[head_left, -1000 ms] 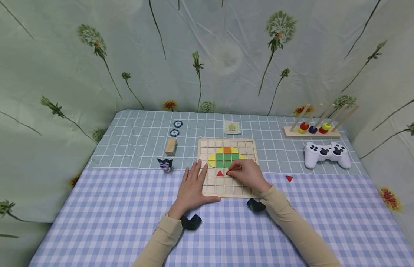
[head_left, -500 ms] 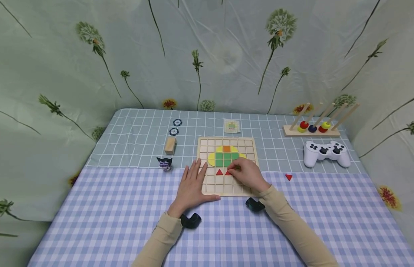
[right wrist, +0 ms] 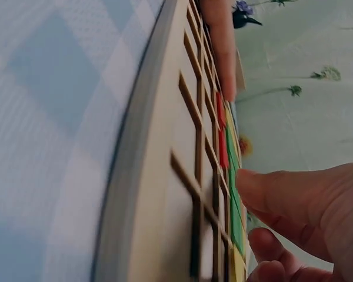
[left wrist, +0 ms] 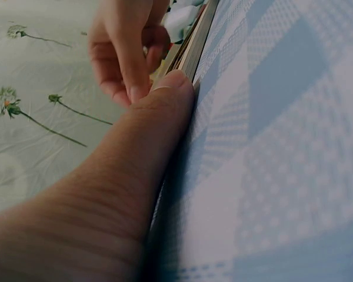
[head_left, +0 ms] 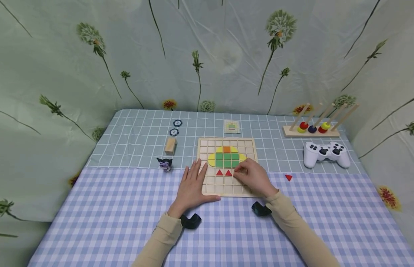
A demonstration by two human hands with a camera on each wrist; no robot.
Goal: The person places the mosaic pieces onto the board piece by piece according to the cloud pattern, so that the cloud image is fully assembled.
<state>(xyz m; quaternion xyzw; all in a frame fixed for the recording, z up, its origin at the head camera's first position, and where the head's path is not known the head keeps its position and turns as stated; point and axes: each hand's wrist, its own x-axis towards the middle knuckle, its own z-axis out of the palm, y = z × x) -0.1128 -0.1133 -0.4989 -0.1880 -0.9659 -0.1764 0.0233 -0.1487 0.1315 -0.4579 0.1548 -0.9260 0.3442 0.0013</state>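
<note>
My left hand (head_left: 192, 184) lies flat with straight fingers on the near left edge of the square wooden grid board (head_left: 227, 141), thumb along its front rim, pinning it to the checked tablecloth (head_left: 110, 207). My right hand (head_left: 253, 177) rests over the board's right side with the fingers curled, tips just right of the second small red triangle tile (head_left: 228, 172); I cannot tell whether they touch it or pinch anything. That tile sits in a cell beside its twin (head_left: 219, 172), directly below the green squares (head_left: 227, 159) with their yellow and orange border. I judge these tiles thin, rigid, light and smooth, so best taken by fingertip pinch across two edges; the raised cell walls leave little room. Another red triangle (head_left: 288, 178) lies on the cloth, right of my right hand.
</note>
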